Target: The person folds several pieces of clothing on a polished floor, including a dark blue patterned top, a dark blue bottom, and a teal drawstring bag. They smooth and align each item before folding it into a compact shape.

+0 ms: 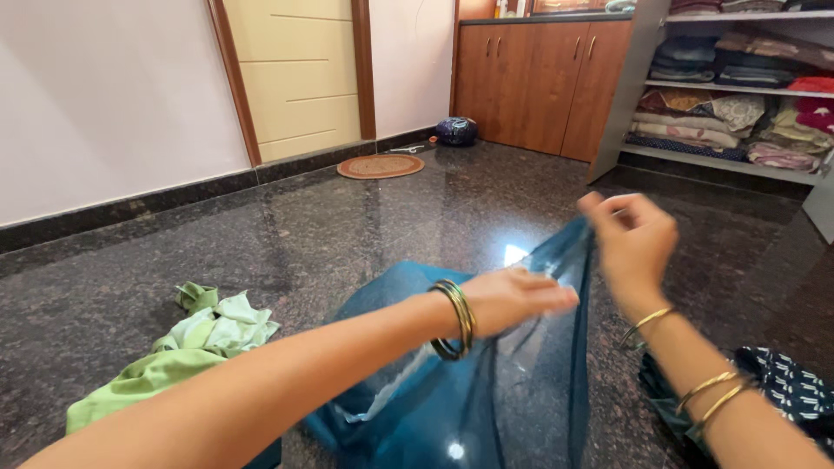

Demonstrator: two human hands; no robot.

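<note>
Above the dark floor [347, 226], the right hand [632, 239] pinches the sheer blue cloth [521, 382]; the left hand [517, 298] lies flat, fingers together. The thin fabric could slip from that small pinch.

You sit over a dark polished granite floor [365, 226], where a crumpled green cloth [187, 347], sheer teal fabric [486, 391], a patterned navy cloth [790, 386], a round mat [380, 166] and a dark bag [456, 131] lie.

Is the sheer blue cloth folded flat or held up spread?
Held up, spread: the sheer blue cloth hangs from the right hand; the left hand touches it.
</note>
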